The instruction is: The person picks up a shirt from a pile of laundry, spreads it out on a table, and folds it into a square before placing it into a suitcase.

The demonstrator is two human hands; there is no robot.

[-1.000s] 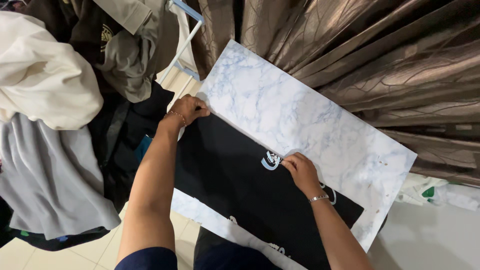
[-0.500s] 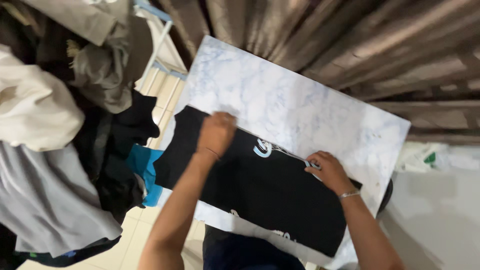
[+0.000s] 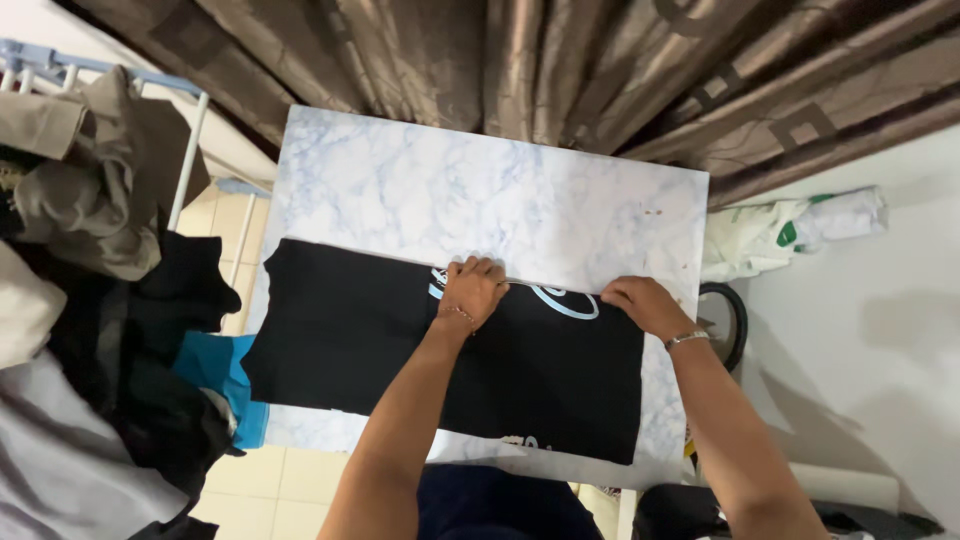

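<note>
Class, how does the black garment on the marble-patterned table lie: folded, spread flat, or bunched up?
Folded flat. The black garment forms a neat rectangle with straight edges on the table; left hand and right hand rest along its far edge.

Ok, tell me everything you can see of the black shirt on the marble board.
The black shirt is soft fabric, folded into a flat, wide rectangle on the white marble-look board. A light blue print shows near its far edge and a bit of pale print near its near edge. Its left end overhangs the board. The left hand and right hand both rest on its far edge.
</note>
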